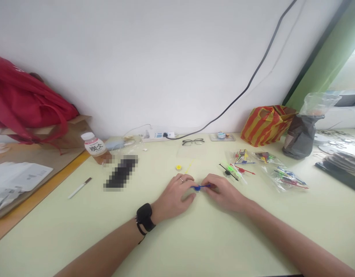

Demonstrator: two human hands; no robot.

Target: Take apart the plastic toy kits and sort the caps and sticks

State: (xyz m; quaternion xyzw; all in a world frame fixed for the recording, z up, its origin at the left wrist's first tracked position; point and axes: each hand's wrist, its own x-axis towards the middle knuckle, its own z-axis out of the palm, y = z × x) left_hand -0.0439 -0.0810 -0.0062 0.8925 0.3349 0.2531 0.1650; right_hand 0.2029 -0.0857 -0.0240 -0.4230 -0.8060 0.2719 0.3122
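Observation:
A small blue arrow spinner [197,188] with a round hub lies low over the table between my hands. My left hand [176,194], with a ring and a black watch, curls at its left side, index finger and thumb at the hub. Pinched in my right hand [223,192] is the right end of the blue arrow; the fingers partly hide its tip. Just beyond are a yellow round hub [178,167] and a separate yellow arrow [189,167]. To the right lie black [228,173], green [230,168] and red spinners [241,170] and a white arrow [240,177].
Clear bags of colourful spinners [288,177] lie at right, before a striped bag [265,125] and a dark bag [300,136]. Glasses [193,142] and a power strip [158,136] sit by the wall. A bottle [95,148] and a pen [79,188] are left.

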